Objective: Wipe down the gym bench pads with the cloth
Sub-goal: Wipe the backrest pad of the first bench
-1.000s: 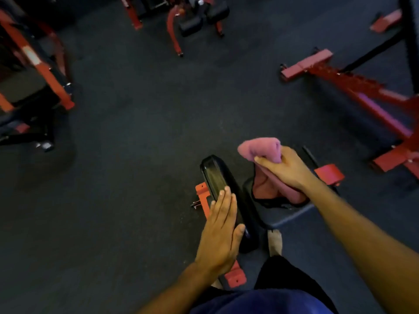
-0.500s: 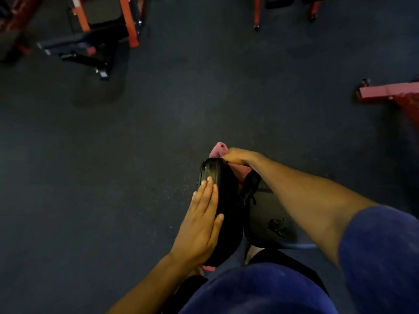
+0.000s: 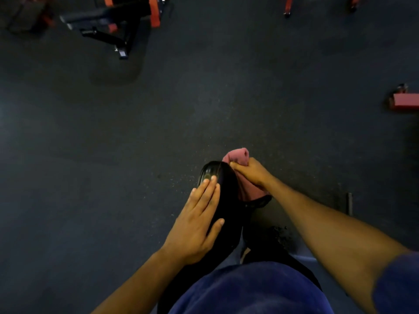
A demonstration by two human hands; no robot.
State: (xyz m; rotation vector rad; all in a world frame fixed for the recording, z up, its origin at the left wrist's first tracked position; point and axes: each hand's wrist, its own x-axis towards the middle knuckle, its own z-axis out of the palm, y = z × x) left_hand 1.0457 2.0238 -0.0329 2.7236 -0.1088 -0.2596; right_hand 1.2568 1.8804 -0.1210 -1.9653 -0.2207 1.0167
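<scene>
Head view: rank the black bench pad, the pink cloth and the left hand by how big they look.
1. black bench pad
2. left hand, inflated by nearness to the camera
3. pink cloth, partly hidden by the right hand

A dark, speckled rubber gym floor [image 3: 158,123] fills nearly the whole view. Low in the middle stands a bench with a black upright back pad [image 3: 226,189], seen edge-on from above, and beside it to the right a flat dark seat pad [image 3: 267,220]. At the far left, well apart, 1 black bench with orange-red frame parts [image 3: 118,21] rests on the floor. At the right edge sits the red foot of another machine [image 3: 404,102]. At the top right, 2 red machine legs [image 3: 288,5] touch the floor.
</scene>
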